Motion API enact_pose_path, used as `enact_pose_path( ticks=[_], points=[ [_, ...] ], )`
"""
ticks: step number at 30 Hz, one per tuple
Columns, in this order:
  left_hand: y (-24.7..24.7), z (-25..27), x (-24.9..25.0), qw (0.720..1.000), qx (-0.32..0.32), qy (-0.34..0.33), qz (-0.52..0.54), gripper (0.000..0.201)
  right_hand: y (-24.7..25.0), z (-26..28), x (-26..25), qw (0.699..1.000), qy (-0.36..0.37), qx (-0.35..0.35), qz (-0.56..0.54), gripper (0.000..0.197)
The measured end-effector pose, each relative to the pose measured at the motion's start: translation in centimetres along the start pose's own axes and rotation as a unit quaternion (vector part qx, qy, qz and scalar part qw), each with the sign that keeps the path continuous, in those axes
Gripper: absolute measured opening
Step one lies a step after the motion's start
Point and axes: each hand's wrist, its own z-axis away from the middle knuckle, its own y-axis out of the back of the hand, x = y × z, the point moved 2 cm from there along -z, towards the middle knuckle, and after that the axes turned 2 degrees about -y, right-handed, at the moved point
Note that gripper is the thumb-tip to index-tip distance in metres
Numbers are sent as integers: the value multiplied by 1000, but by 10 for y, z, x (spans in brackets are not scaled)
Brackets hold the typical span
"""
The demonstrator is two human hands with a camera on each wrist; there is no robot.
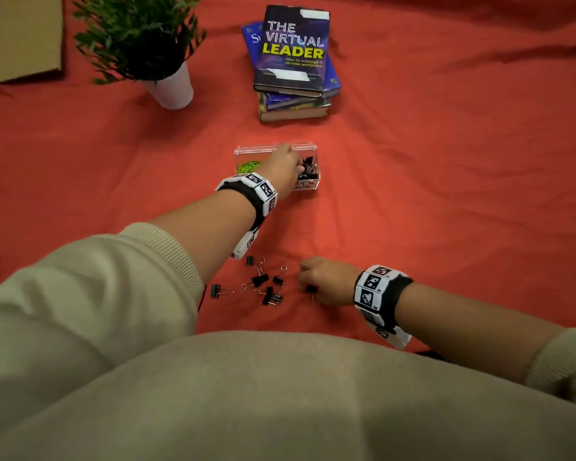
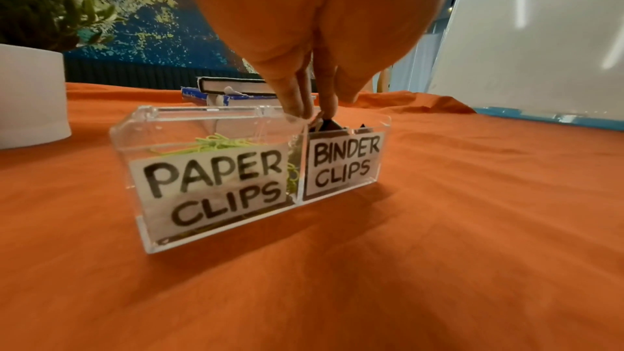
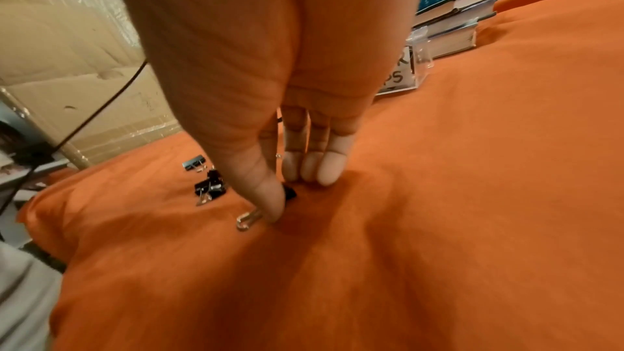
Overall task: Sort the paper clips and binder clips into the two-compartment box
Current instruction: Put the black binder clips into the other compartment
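While green paper clips [image 2: 216, 143] filled the box's [image 2: 216, 223] left compartment, the left hand [image 1: 280, 168] pinched a binder clip [image 2: 326, 124] over the right (black clips inside). The right hand [image 1: 326, 281] pinched another clip [image 3: 288, 192], its handles [image 3: 248, 219] pointing toward the person.

Office-like room: whiteboard [image 2: 540, 44], stacked books [image 1: 293, 61], potted plant [image 1: 140, 38], cardboard box [image 3: 67, 76].
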Motion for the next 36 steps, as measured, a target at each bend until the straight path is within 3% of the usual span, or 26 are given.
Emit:
enact_pose_path(
  ticks=[6,8,11,16,20,29,36],
  points=[
    [5,51,-6,995,76,-58,30,22,-1,0,5,1000,-19,11,3,18],
    [1,80,-13,998,49,-46,22,20,2,-2,6,999,-23,25,-22,15],
    [-15,124,-34,999,-43,-22,0,20,9,-10,2,994,-31,72,-72,16],
    [-41,173,-54,995,-98,16,-10,46,12,-28,-24,988,-14,123,-87,33],
    [-50,184,-59,996,-90,13,-2,52,3,-35,-34,994,-15,91,-54,30],
    [-50,186,-62,995,-89,27,-43,35,-5,-36,-37,995,-26,88,36,28],
    [-49,184,-65,991,-109,71,-16,39,7,-36,-33,992,-29,119,-33,16]
  ],
)
